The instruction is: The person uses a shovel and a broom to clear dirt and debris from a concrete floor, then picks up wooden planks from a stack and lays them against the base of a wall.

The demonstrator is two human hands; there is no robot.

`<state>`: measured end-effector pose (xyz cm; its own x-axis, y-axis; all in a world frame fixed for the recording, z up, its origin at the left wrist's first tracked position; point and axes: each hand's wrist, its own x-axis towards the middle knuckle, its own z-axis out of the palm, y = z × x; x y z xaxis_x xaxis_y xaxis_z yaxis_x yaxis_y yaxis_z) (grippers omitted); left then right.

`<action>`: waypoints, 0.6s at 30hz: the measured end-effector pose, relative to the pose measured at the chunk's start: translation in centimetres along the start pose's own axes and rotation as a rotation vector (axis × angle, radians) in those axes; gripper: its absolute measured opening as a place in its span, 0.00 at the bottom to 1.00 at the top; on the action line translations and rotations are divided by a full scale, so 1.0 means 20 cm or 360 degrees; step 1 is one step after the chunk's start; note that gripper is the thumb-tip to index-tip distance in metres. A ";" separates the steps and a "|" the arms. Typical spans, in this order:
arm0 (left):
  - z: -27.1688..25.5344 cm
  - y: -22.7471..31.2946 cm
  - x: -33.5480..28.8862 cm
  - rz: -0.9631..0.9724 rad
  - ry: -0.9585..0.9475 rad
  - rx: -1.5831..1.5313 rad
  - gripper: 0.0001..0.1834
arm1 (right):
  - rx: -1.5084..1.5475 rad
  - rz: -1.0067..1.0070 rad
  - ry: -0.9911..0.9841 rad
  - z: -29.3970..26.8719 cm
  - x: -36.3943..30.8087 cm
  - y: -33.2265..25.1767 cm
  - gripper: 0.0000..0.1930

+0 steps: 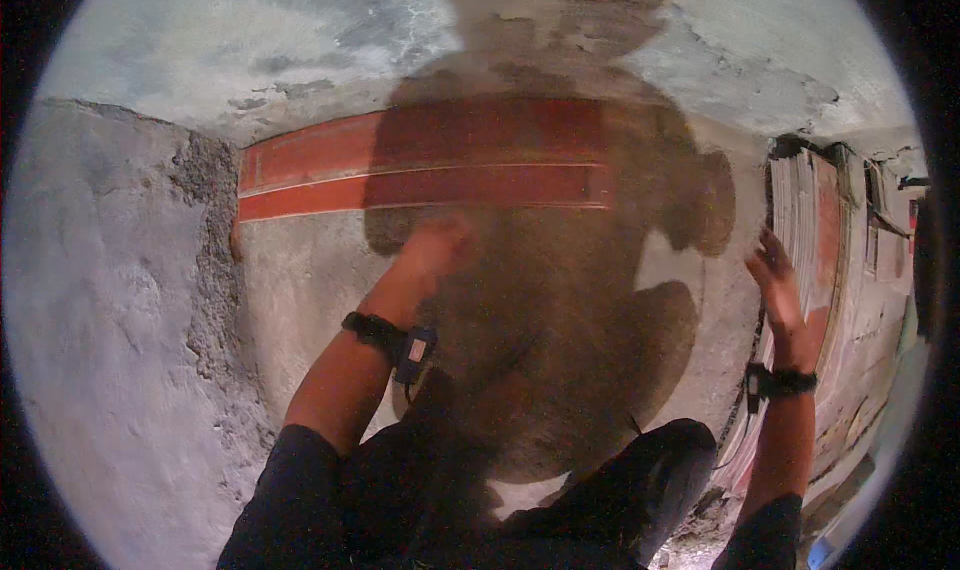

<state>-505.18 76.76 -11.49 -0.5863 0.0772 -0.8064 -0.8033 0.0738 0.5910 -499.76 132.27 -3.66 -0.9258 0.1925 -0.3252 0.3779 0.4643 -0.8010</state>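
My left hand [440,245] is over the grey surface just below two long red strips [310,180], in the shadow of my body. It is blurred, with its fingers curled toward the surface, and whether it holds anything cannot be made out. My right hand [775,275] is raised at the right, its fingers apart and slightly bent. Its fingertips are beside the front edge of a stack of thin upright panels [795,210]; contact is unclear. The red strips lie side by side along the far edge, their right part darkened by the shadow.
A rough grey wall [100,290] with a crumbling edge rises at the left. Another worn, pale wall [290,40] runs across the far side. More panels and dark items line the right. My bent knee [680,450] is low in front, with a bit of blue at the lower right.
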 end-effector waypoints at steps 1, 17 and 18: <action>0.04 -0.02 -0.03 -0.0048 -0.0046 0.0099 0.17 | -0.0125 0.0071 0.0069 -0.15 -0.09 0.10 0.34; 0.27 -0.07 -0.49 0.0226 0.0073 0.0534 0.30 | -0.1193 0.0857 0.0615 -0.78 -1.51 0.95 0.62; 0.27 -0.07 -0.51 0.0228 0.0052 0.0562 0.30 | -0.1204 0.0861 0.0607 -0.78 -1.54 0.98 0.63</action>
<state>-497.51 81.30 -3.87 -0.6976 0.0805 -0.7119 -0.6306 0.4029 0.6634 -463.73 148.97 -1.45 -0.6162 0.7426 -0.2624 0.7729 0.6342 -0.0204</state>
